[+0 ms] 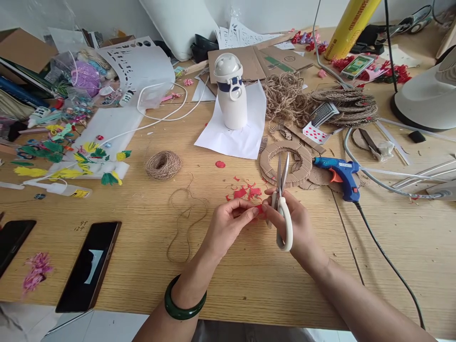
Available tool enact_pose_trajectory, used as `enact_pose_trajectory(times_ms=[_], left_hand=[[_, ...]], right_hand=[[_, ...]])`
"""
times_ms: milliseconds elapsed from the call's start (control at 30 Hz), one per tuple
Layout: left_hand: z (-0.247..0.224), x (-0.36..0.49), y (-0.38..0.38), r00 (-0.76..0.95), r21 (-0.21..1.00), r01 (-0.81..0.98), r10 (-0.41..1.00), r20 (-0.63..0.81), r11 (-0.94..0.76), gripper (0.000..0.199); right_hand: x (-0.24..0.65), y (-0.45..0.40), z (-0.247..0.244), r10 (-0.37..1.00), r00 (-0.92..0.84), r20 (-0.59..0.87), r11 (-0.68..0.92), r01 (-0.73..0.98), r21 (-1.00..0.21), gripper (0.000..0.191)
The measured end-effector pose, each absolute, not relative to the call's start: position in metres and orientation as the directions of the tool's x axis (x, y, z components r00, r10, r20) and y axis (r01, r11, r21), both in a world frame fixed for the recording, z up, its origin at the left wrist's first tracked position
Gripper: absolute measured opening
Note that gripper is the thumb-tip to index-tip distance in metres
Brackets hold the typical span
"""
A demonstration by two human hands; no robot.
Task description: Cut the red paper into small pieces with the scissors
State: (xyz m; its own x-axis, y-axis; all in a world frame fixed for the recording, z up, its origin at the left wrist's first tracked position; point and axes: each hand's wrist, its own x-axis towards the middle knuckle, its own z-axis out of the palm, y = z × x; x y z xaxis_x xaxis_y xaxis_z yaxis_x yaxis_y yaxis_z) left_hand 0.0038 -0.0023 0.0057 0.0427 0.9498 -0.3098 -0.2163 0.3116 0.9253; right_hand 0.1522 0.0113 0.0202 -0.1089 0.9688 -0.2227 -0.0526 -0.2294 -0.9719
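Note:
My left hand (228,225) pinches a small piece of red paper (260,208) between thumb and fingertips. White-handled scissors (284,223) hang in my right hand (301,225), blades partly apart and pointing away from me. The fingertips of that hand also touch the red piece. Just beyond both hands lie red paper scraps (245,191) on the wooden table. A small red disc (220,164) rests a little farther off. Behind the scissor blades sits a cardboard ring (265,164).
A blue glue gun (338,173) lies at right, its cord running to the front edge. Left are a twine ball (163,165) and a phone (89,266). A white bottle (232,102) stands on paper at the back, beside tangled rope (285,97).

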Motion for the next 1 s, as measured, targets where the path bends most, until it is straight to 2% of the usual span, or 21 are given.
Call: enact_pose_trajectory(times_ms=[167, 267, 400, 667, 1000], left_hand=[[0.009, -0.001, -0.001, -0.08, 0.95, -0.204, 0.963, -0.258, 0.238, 0.015], [0.012, -0.004, 0.0, -0.167, 0.927, -0.323, 0.952, -0.256, 0.193, 0.014], [0.013, -0.005, 0.003, -0.259, 0.861, -0.479, 0.91, -0.324, 0.171, 0.015], [0.014, 0.0, 0.005, -0.3, 0.757, -0.634, 0.852, -0.429, 0.158, 0.015], [0.016, 0.004, 0.002, -0.331, 0.751, -0.647, 0.839, -0.432, 0.132, 0.014]], right_hand=[[0.154, 0.012, 0.022, 0.971, -0.13, -0.202, -0.2, 0.023, -0.979, 0.03], [0.154, 0.011, 0.022, 0.952, -0.237, -0.195, -0.198, 0.011, -0.98, 0.031], [0.149, 0.005, 0.018, 0.915, -0.357, -0.189, -0.202, 0.001, -0.979, 0.034], [0.143, -0.006, 0.01, 0.878, -0.441, -0.186, -0.215, -0.016, -0.977, 0.041], [0.136, -0.009, 0.017, 0.865, -0.449, -0.222, -0.239, 0.02, -0.971, 0.045]])
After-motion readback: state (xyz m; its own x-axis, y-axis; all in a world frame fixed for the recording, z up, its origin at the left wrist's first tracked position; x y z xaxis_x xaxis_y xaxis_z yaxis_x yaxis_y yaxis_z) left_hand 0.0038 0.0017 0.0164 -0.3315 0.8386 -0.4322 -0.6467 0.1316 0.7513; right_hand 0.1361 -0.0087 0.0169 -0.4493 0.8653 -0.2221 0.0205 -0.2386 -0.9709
